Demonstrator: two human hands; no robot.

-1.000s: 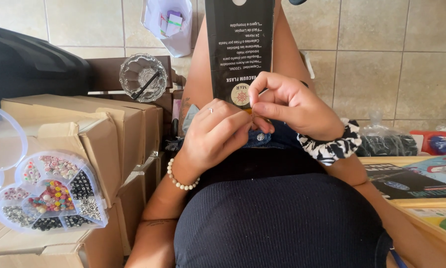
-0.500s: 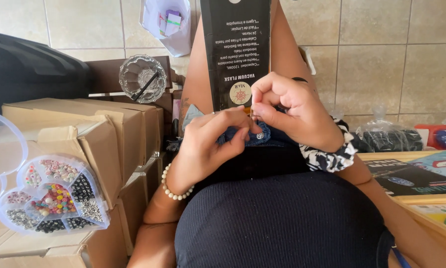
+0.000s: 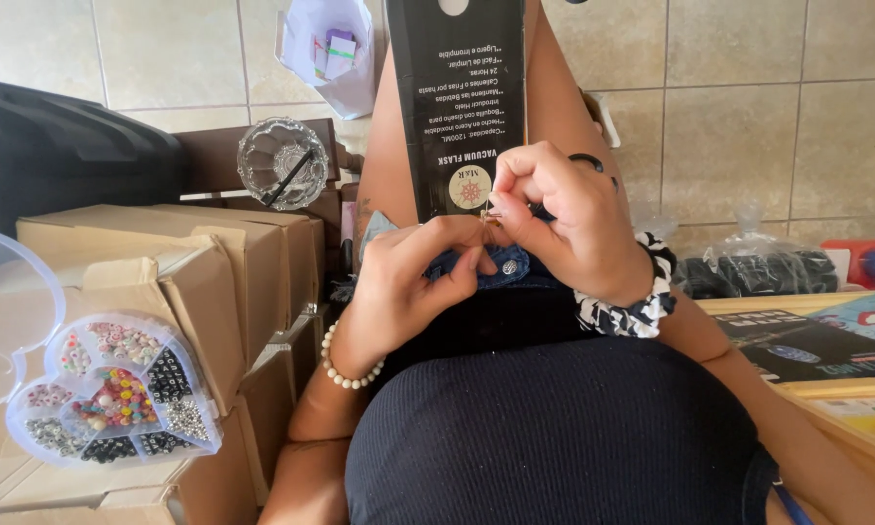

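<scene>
My left hand point(image 3: 420, 280) and my right hand point(image 3: 566, 222) meet in front of my lap, fingertips pinched together on a tiny bead point(image 3: 492, 218) that is barely visible. A thread cannot be made out. The left wrist wears a white bead bracelet point(image 3: 348, 367); the right wrist wears a black-and-white scrunchie point(image 3: 632, 303). A tall black box point(image 3: 468, 97) lies on my thighs just beyond the hands. A heart-shaped clear bead organizer point(image 3: 108, 401) with several compartments of coloured beads sits open on cardboard boxes at my left.
Cardboard boxes point(image 3: 214, 262) are stacked at the left, with a glass dish point(image 3: 282, 161) behind them and a black case point(image 3: 58, 156) farther left. A white bag point(image 3: 330, 49) lies on the tiled floor. Printed boards point(image 3: 807, 345) and bagged black items point(image 3: 758, 272) lie at the right.
Both hands have shifted slightly and drawn closer, with the fingertips now pinched tighter at the same spot. The view has tilted a little; the bead organizer stays put.
</scene>
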